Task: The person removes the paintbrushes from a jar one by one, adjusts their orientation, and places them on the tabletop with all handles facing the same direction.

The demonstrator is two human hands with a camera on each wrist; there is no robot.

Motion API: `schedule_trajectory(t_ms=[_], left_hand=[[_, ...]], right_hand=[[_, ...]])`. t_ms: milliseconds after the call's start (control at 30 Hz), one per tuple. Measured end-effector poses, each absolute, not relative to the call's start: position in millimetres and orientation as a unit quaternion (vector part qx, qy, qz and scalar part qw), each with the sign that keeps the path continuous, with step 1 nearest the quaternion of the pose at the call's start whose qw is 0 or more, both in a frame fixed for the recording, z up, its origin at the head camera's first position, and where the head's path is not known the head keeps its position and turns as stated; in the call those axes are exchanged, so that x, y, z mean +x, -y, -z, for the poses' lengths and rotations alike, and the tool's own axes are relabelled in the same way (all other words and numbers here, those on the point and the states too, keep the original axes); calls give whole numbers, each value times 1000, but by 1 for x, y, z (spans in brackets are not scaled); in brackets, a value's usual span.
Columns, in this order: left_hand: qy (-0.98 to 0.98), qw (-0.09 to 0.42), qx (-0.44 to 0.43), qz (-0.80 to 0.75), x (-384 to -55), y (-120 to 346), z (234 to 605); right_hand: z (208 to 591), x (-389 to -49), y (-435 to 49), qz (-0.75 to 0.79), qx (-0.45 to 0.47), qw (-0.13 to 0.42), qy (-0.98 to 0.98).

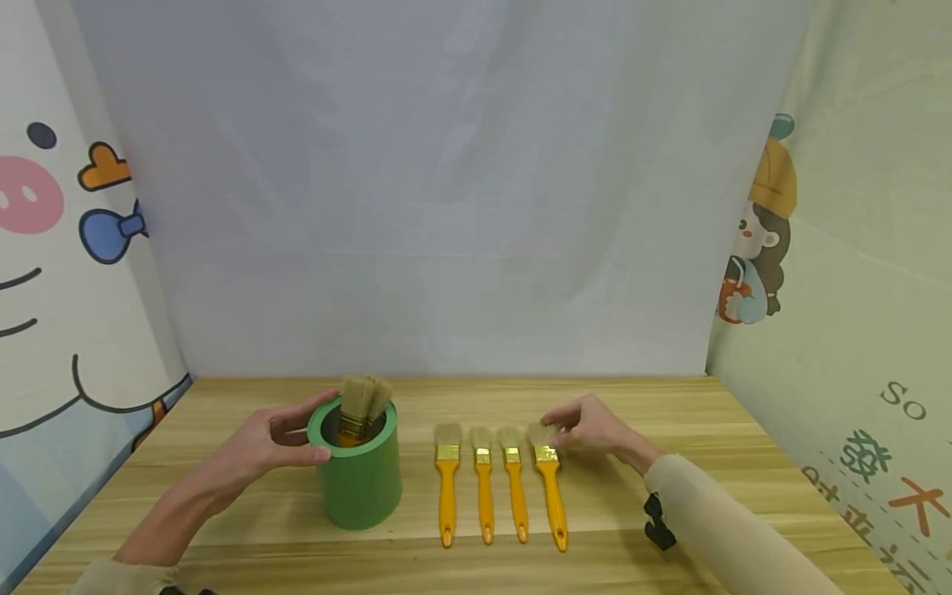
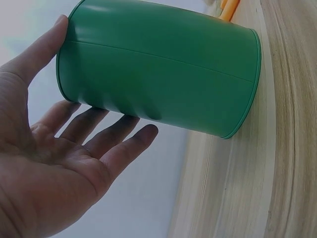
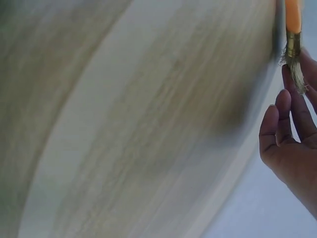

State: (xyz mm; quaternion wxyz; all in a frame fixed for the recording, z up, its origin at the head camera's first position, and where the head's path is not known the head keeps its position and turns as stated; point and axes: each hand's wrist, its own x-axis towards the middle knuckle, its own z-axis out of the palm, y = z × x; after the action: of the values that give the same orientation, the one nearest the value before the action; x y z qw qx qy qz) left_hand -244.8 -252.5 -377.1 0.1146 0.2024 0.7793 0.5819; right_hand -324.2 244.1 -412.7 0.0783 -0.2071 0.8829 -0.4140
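Note:
My left hand (image 1: 278, 434) holds a green can (image 1: 362, 487) by its top, thumb over the near rim and fingers round the far side. In the left wrist view the can (image 2: 163, 64) stands on the wooden table. Paintbrushes (image 1: 357, 401) poke out of it, bristles up; their handles are hidden inside. My right hand (image 1: 591, 430) pinches the bristles of the rightmost paintbrush (image 1: 552, 487), whose orange handle points towards me. Its bristles (image 3: 295, 74) show between thumb and forefinger in the right wrist view.
Three more orange-handled paintbrushes, a wide one (image 1: 447, 487) and two narrower ones (image 1: 485, 492) (image 1: 516, 487), lie in a row between the can and my right hand. A pale curtain (image 1: 446, 207) hangs behind the wooden table (image 1: 416, 570), with printed cloths at both sides.

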Motion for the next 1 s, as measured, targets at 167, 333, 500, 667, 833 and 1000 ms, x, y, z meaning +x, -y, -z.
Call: schedule_trajectory(t_ms=[167, 333, 500, 667, 833, 1000], left_hand=[[-780, 116, 202, -581, -245, 252, 377], [-779, 114, 203, -583, -245, 252, 376], [-778, 111, 211, -581, -245, 253, 375], [-785, 115, 198, -576, -245, 253, 376], [-790, 114, 192, -571, -245, 252, 377], [-788, 118, 193, -572, -244, 252, 377]], right_hand=[[414, -325, -244, 411, -205, 81, -884], [417, -326, -246, 404, -203, 79, -888], [418, -327, -246, 391, -209, 72, -894], [419, -328, -246, 378, -215, 66, -898], [420, -328, -245, 374, -216, 66, -899], [421, -328, -246, 372, -216, 66, -900]])
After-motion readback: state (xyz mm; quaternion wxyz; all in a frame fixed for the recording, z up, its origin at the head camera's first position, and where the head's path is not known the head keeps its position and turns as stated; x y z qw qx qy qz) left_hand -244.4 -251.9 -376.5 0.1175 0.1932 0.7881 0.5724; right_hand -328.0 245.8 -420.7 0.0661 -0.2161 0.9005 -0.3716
